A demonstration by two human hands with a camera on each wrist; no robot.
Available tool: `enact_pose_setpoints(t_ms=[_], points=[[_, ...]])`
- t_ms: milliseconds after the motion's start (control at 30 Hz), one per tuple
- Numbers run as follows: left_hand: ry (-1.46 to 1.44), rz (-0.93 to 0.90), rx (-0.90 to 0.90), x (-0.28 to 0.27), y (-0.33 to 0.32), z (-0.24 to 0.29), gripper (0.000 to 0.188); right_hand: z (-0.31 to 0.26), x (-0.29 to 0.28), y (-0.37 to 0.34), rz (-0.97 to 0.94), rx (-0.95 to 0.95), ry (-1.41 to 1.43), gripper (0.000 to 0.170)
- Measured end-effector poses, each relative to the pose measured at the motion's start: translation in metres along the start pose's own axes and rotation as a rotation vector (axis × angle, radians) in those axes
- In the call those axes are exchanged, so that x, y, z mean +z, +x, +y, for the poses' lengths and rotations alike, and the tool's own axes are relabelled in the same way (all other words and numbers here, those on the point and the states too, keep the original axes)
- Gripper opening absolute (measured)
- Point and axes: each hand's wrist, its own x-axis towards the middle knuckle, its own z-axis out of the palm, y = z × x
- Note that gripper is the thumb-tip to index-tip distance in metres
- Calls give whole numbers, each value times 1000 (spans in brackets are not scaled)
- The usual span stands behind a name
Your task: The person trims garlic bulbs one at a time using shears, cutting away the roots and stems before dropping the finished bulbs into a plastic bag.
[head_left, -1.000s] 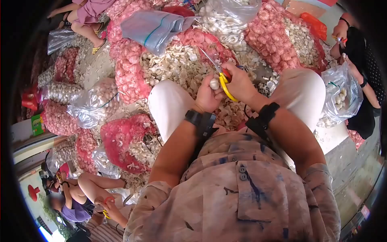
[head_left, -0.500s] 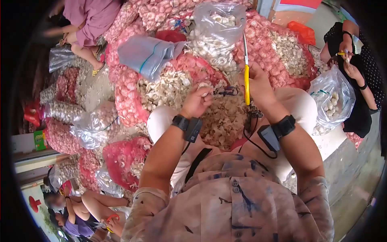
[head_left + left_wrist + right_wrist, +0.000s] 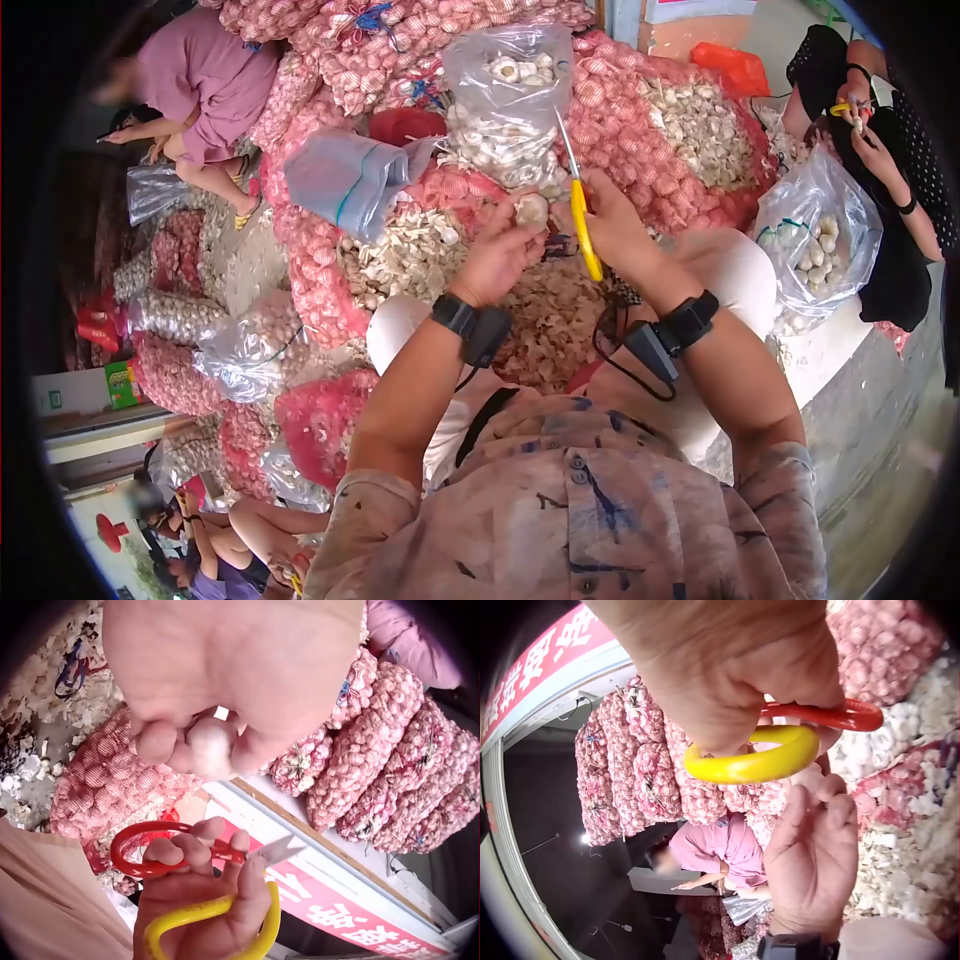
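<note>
The seated person's left hand (image 3: 493, 258) pinches a white garlic bulb (image 3: 531, 210) in curled fingers, held up above a heap of papery skins (image 3: 545, 325) between the knees. Just beside it, I see the right hand (image 3: 618, 228) gripping scissors (image 3: 581, 225), their blades pointing away from the body. Pink mesh sacks (image 3: 610, 110) of garlic lie beyond.

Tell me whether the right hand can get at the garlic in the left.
Probably yes, to touch: the right hand is close by, with nothing but its scissors apparently in between. Its grip on those and the left hand round the garlic likely make grasping harder.
</note>
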Motion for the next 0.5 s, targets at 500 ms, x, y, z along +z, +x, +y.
enact_pose_setpoints(t_ms=[500], points=[[1015,-20,479,1,-37,12,63,-1,20,-19,-205,-98,91,41]])
